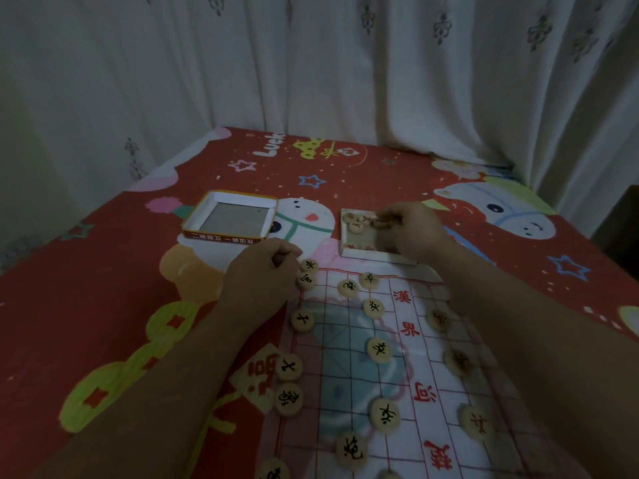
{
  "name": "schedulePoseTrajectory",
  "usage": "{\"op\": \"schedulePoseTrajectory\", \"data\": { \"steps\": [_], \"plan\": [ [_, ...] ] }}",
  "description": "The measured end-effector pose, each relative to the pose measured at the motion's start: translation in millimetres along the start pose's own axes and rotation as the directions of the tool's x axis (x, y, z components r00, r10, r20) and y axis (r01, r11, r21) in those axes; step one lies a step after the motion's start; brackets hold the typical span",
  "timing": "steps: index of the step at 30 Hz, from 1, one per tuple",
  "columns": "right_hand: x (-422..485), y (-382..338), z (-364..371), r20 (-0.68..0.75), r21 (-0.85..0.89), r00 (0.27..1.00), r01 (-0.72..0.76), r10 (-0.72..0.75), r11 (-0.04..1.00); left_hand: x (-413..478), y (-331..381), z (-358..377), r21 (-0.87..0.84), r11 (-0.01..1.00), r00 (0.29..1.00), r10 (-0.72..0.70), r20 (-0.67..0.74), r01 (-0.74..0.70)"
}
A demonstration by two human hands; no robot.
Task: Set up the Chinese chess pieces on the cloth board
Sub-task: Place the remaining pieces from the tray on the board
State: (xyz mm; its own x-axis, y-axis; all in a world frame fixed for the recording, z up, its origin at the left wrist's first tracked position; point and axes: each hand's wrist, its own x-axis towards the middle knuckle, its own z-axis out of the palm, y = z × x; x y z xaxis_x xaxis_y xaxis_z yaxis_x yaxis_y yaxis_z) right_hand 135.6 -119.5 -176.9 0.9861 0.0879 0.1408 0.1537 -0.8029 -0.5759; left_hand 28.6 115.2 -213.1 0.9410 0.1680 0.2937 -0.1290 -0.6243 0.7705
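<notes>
The small round pale wooden chess discs with inked characters [378, 350] look light and rigid, smooth-faced and likely to skid on fabric, so I would pinch each by its rim between thumb and forefinger and set it flat. The thin white cloth board with red grid lines [425, 344] is soft and could ruck up if a disc is dragged, so lifting is wiser than sliding. On the board I count about sixteen discs: roughly twelve with black characters on its nine o'clock half, four dimmer ones along its three o'clock side. At least three more lie in the shallow white cardboard tray [349, 248] at the board's twelve o'clock; the hand hides the rest. The right hand [411, 233] reaches into that tray, fingers pinched narrow on what seems a disc. The left hand [262, 274] is curled narrow at the board's ten o'clock corner, touching a black-marked disc there. One empty orange-edged box lid [230, 219] sits at eleven o'clock on the red cartoon-print desk cover [103, 271].
</notes>
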Motion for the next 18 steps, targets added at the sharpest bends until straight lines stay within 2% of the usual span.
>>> {"op": "schedulePoseTrajectory", "data": {
  "steps": [4,7,9,11,13,18],
  "plan": [
    [6.8,-1.9,7.1,-0.012,-0.006,0.999,0.033,-0.033,0.999,-1.0,-0.6,-0.5,-0.006,1.0,1.0,-0.009,-0.001,0.009],
    [14.0,-9.8,18.0,0.07,0.041,0.997,0.03,-0.033,0.999,-1.4,-0.6,-0.7,-0.007,1.0,1.0,-0.01,0.004,0.01],
    [20.1,-14.8,24.8,0.094,-0.097,0.991,0.1,-0.091,0.99,-1.1,-0.5,-0.6,-0.016,1.0,1.0,-0.019,0.008,0.019],
    [25.6,-18.2,30.0,0.128,-0.313,0.982,0.17,-0.135,0.934,-1.1,-1.2,-0.5,-0.023,0.999,1.0,-0.026,0.007,0.026],
    [28.4,-19.9,31.8,0.176,-0.434,0.977,0.189,-0.123,0.881,-1.2,-1.6,0.0,-0.032,0.999,0.999,-0.034,0.01,0.034],
    [31.4,-23.1,30.1,0.173,-0.301,0.975,0.189,-0.142,0.935,-0.5,-3.3,1.2,-0.038,0.998,0.999,-0.046,0.016,0.046]
  ]
}}
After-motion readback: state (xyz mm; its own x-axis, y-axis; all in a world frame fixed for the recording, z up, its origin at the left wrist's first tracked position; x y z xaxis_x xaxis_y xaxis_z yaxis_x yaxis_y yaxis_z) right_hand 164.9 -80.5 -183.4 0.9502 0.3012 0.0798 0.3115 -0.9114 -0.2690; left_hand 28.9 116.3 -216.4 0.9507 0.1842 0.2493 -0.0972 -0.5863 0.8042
